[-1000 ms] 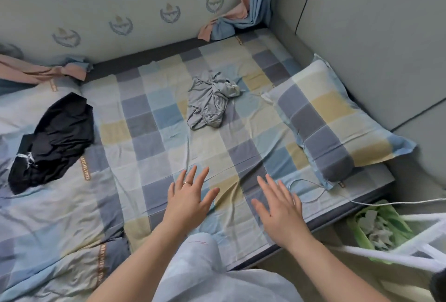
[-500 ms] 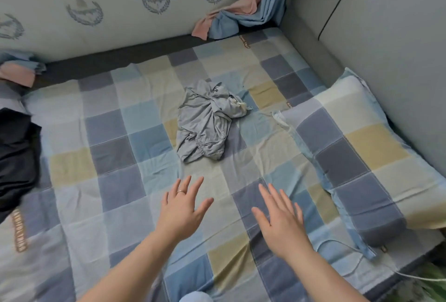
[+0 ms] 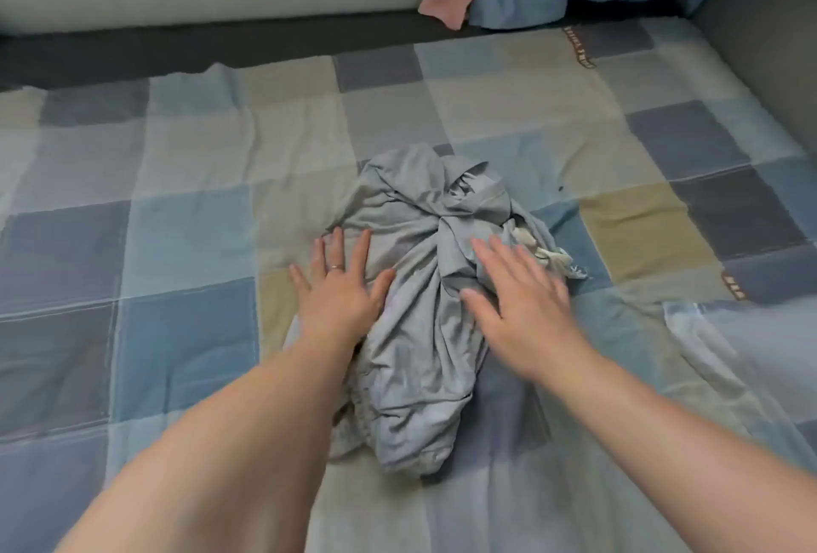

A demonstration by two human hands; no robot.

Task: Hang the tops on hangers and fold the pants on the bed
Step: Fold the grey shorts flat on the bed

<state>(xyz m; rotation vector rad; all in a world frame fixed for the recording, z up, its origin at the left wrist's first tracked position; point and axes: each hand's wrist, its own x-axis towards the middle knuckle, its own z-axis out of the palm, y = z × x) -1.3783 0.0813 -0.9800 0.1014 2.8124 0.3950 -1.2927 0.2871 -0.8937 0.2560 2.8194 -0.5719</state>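
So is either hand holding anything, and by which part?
Nothing is held. The left hand and right hand are open and flat over the grey garment; no grip yet.

Item: grey garment [image 3: 420, 322], thin soft fabric, unfolded; top or pants cannot be told. State: crumpled into a long heap, twisted tight toward its 12 o'clock end, gathered hem at its 7 o'clock edge, pale cord [image 3: 550, 254] showing at 2 o'clock. Location: on the bed [image 3: 185, 243], covered in blue, grey and tan checks, centre of view
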